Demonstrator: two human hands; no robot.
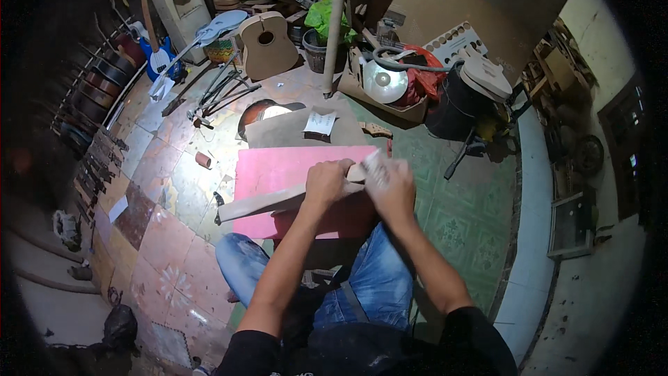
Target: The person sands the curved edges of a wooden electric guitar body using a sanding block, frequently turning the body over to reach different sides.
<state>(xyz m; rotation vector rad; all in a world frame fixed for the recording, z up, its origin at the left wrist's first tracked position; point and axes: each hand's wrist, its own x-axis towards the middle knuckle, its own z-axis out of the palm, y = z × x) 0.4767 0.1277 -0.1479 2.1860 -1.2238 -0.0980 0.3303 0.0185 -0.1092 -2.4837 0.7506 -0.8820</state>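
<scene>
My left hand is closed around a long pale wooden piece, shaped like a guitar neck, lying diagonally over a pink board in front of my bent legs. My right hand is at the piece's right end, blurred by motion, with a crumpled whitish sheet in its fingers. Behind the pink board is a larger brown-grey board with a small pale paper on it. A small reddish-brown roll rests on the floor to the left.
Guitars stand in a rack at left, beside a blue guitar. An unfinished guitar body, metal stands, a post, a cardboard box and a black bucket are behind. A glazed frame leans at right.
</scene>
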